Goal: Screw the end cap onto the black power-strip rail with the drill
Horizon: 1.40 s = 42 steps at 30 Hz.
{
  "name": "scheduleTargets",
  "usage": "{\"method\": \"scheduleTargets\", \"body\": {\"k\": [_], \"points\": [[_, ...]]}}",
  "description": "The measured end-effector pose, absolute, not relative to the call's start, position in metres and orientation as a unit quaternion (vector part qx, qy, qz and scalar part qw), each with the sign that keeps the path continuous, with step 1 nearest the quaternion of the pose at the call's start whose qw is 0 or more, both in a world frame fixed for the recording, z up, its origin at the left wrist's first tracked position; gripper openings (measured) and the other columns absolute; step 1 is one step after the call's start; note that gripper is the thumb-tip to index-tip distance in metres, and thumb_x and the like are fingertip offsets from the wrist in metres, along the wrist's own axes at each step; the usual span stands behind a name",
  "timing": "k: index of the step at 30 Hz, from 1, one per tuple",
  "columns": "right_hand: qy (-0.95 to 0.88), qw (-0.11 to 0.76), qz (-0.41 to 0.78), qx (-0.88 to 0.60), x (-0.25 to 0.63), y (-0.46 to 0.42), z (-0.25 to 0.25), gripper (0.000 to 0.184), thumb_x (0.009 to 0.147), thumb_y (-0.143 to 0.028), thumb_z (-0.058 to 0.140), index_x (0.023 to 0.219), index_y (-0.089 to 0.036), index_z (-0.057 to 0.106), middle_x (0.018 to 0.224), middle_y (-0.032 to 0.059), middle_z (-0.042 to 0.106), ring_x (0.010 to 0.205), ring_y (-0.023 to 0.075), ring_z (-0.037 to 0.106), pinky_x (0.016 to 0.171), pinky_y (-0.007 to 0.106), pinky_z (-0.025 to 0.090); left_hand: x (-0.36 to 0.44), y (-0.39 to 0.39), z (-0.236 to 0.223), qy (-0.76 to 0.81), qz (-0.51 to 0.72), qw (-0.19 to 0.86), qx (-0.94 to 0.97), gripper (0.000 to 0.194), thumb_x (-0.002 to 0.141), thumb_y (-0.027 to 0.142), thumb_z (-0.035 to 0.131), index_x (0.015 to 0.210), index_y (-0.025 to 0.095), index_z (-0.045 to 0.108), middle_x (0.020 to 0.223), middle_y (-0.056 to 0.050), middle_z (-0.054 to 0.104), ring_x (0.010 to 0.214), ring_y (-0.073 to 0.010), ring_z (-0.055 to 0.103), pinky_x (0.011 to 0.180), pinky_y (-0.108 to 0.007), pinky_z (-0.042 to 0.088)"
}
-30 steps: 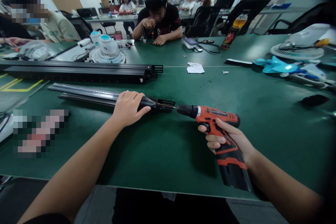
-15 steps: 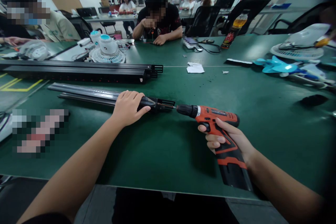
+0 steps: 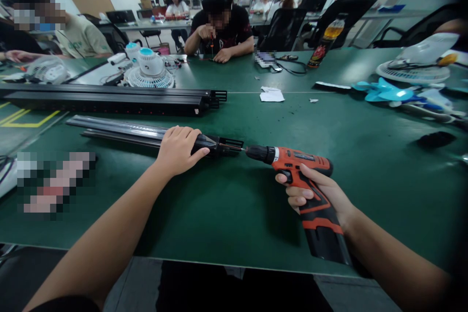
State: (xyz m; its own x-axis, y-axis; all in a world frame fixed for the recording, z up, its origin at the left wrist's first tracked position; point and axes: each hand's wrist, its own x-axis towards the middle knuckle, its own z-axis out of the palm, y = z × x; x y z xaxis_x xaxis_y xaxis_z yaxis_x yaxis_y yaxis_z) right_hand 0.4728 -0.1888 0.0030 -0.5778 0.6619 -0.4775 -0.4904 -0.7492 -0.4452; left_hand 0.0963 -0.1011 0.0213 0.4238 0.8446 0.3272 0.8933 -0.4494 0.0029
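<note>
Amber liquid (image 3: 333, 30) in bottle (image 3: 318, 53), hands (image 3: 180, 152) on black bar (image 3: 127, 129), red drill (image 3: 302, 160)

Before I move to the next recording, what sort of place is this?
Likely a shared workroom for assembly or repair: the green table bears fan parts, the right hand holds a cordless drill, and a person opposite bends over it.
</note>
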Motion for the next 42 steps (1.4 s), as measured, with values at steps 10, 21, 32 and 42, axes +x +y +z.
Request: {"method": "scheduleTargets", "body": {"k": [10, 21, 32, 42], "points": [[-0.138, 0.319, 0.879, -0.327, 0.4745, -0.1891, 0.0009, 0.037, 0.085, -0.050, 0.077, 0.101, -0.019, 0.063, 0.056, -0.0069, 0.035, 0.053, 0.0118, 0.042, 0.053, 0.022, 0.042, 0.0980, -0.1034, 0.0233, -0.520, -0.150, 0.083, -0.837, 0.054, 0.100, 0.062, 0.042, 0.125, 0.020, 0.065, 0.120, -0.015, 0.068, 0.113, -0.0360, 0.058, 0.109, -0.056, 0.039], [-0.097, 0.329, 0.888, -0.305, 0.4735, -0.1895, 0.0015, 0.035, 0.087, -0.045, 0.079, 0.100, -0.015, 0.067, 0.054, -0.0064, 0.040, 0.052, 0.0101, 0.043, 0.054, 0.019, 0.044, 0.0970, -0.1024, 0.0222, -0.518, -0.141, 0.099, -0.838, 0.052, 0.101, 0.062, 0.042, 0.125, 0.021, 0.063, 0.119, -0.014, 0.069, 0.112, -0.0347, 0.059, 0.108, -0.054, 0.039], [-0.121, 0.323, 0.893, -0.290, 0.4714, -0.1902, 0.0028, 0.041, 0.082, -0.046, 0.086, 0.098, -0.012, 0.069, 0.052, -0.0072, 0.039, 0.053, 0.0081, 0.048, 0.054, 0.014, 0.045, 0.0971, -0.1025, 0.0222, -0.517, -0.144, 0.092, -0.838, 0.056, 0.101, 0.062, 0.042, 0.125, 0.018, 0.065, 0.120, -0.015, 0.069, 0.113, -0.0356, 0.059, 0.110, -0.054, 0.038], [-0.109, 0.322, 0.897, -0.282, 0.4743, -0.1900, 0.0001, 0.036, 0.087, -0.045, 0.081, 0.101, -0.015, 0.068, 0.054, -0.0065, 0.040, 0.054, 0.0103, 0.049, 0.055, 0.017, 0.045, 0.0979, -0.1026, 0.0221, -0.517, -0.145, 0.101, -0.838, 0.054, 0.101, 0.062, 0.042, 0.125, 0.019, 0.064, 0.119, -0.014, 0.069, 0.111, -0.0346, 0.059, 0.109, -0.054, 0.039]]}}
